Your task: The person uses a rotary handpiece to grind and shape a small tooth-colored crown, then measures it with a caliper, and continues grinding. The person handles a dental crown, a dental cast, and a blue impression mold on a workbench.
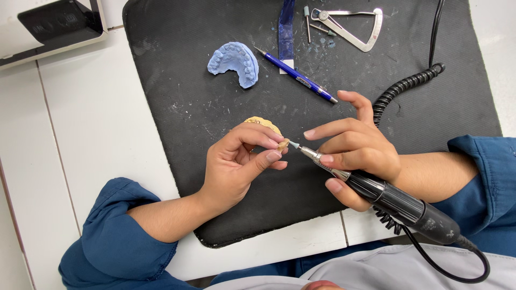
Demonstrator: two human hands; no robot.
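My left hand (239,164) pinches a small tan tooth-shaped piece (282,144) between thumb and fingertips. My right hand (357,150) grips a black and silver rotary handpiece (400,201) like a pen; its small pale green tip (293,145) touches the tan piece. A yellowish dental cast (263,123) lies on the black mat (188,96) just behind my left fingers, partly hidden by them. Both sleeves are blue.
A blue dental cast (235,63), a blue pen (298,75), a blue strip (287,27), two small burs (308,21) and a metal caliper gauge (355,29) lie on the mat's far side. A coiled black cord (403,86) runs at right. A white-and-black device (51,27) sits top left on the white tiled bench (91,123).
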